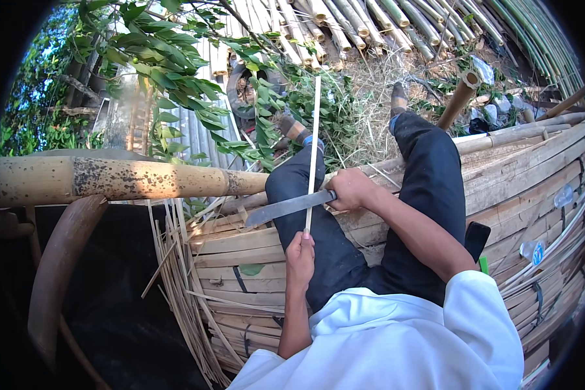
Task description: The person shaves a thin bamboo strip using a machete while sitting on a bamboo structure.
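My left hand point(299, 258) is closed round the lower end of a thin, pale bamboo strip point(316, 117), which points up and away past my left knee. In my right hand point(351, 189) is the dark handle of a long-bladed knife point(283, 209). Its broad grey blade reaches left over my left thigh and crosses the strip a little above my left hand. Whether the edge bites into the strip or only rests against it, I cannot tell.
I sit on a bench of split bamboo slats point(500, 175). A thick bamboo pole point(130, 180) lies at left, above a bundle of thin strips point(182, 286). Cut poles point(344, 26) lie beyond a tyre point(240, 91). A phone point(477, 239) and plastic cups point(532, 251) are at right.
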The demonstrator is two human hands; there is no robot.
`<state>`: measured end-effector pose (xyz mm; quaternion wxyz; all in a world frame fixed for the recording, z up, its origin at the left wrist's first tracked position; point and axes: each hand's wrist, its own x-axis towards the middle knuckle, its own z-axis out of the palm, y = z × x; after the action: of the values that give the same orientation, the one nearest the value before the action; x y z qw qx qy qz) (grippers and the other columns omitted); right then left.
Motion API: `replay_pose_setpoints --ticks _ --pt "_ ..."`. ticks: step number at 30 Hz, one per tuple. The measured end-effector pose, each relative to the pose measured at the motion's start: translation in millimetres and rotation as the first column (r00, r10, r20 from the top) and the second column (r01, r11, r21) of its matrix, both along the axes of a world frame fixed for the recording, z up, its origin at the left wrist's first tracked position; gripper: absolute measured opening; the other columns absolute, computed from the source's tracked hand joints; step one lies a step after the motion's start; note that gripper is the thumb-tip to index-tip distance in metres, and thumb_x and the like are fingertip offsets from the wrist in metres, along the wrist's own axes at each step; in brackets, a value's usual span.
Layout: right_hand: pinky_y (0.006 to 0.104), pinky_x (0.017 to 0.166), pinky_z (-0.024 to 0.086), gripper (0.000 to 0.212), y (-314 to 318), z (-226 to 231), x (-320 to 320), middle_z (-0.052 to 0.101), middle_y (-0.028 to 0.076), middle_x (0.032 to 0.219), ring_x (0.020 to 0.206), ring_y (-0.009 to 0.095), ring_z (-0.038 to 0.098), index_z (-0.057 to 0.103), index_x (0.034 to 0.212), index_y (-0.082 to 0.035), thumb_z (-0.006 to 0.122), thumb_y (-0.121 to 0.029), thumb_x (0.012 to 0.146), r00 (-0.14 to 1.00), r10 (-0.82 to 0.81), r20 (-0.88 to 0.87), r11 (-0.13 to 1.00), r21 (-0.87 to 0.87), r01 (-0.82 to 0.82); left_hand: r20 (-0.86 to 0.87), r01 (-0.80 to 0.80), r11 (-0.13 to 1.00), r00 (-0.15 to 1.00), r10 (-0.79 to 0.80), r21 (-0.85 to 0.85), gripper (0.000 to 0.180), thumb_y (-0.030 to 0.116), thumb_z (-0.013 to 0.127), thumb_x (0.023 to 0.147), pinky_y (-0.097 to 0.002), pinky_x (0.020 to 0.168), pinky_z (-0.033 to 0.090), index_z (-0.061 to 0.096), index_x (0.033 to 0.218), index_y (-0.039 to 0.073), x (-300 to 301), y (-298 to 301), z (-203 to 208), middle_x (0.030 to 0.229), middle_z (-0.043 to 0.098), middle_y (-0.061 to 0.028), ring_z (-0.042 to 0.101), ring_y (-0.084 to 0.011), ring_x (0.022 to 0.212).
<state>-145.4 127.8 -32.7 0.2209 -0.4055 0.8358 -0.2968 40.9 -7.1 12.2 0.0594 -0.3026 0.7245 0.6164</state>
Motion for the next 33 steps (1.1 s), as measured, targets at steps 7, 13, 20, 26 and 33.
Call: replay_pose_setpoints --ticks 7,13,20,26,33 --pt "0.0463 0.071 0.050 0.029 25 -33 -61 0.067 0.019 0.075 0.076 0.041 0.064 0.070 0.082 -0.005 0.061 -0.032 0.076 0.565 -0.759 0.323 0.619 0.090 0.780 0.013 -0.026 0.999 1.000 0.025 0.027 0.032 0.030 0.041 0.102 -0.0196 0.036 0.016 0.046 0.077 0.010 3 2 3 0.053 0.030 0.0079 0.024 -0.0001 0.041" --pt "0.0463 0.067 0.048 0.026 13 -26 -19 0.064 0.020 0.070 0.073 0.038 0.063 0.069 0.086 -0.008 0.063 -0.031 0.076 0.846 -0.491 0.208 0.837 -0.158 0.525 0.002 -0.035 0.999 0.999 0.035 0.022 0.033 0.028 0.042 0.101 -0.0208 0.042 0.021 0.047 0.075 0.008 -12 7 4 0.055 0.034 0.0074 0.029 -0.0012 0.048" --pt "0.0379 0.062 0.047 0.023 -7 -14 -9 0.062 0.014 0.065 0.061 0.028 0.062 0.068 0.087 -0.005 0.064 -0.026 0.078 0.857 -0.323 0.402 0.793 -0.378 0.477 0.045 -0.060 0.998 0.997 0.059 0.022 0.031 0.027 0.043 0.101 -0.0214 0.044 0.024 0.049 0.077 0.007 -8 3 2 0.056 0.037 0.0056 0.032 -0.0019 0.049" --pt "0.0213 0.043 0.027 0.021 15 -6 -22 0.043 -0.005 0.055 0.046 0.003 0.037 0.066 0.085 -0.003 0.061 -0.023 0.088 0.442 0.006 0.897 0.467 -0.394 0.792 0.080 0.139 0.970 0.989 -0.125 -0.200 0.033 0.028 0.047 0.099 -0.0253 0.049 0.032 0.052 0.079 0.002 -10 4 2 0.058 0.043 0.0015 0.039 -0.0059 0.054" --pt "0.0222 0.043 0.028 0.027 17 1 -25 0.045 -0.005 0.053 0.045 0.004 0.038 0.064 0.078 -0.003 0.068 -0.029 0.086 0.504 -0.115 0.856 0.480 -0.397 0.783 0.082 0.162 0.981 0.985 -0.154 -0.104 0.033 0.029 0.046 0.099 -0.0263 0.050 0.034 0.054 0.084 0.001 -12 3 10 0.058 0.044 -0.0002 0.041 -0.0073 0.055"
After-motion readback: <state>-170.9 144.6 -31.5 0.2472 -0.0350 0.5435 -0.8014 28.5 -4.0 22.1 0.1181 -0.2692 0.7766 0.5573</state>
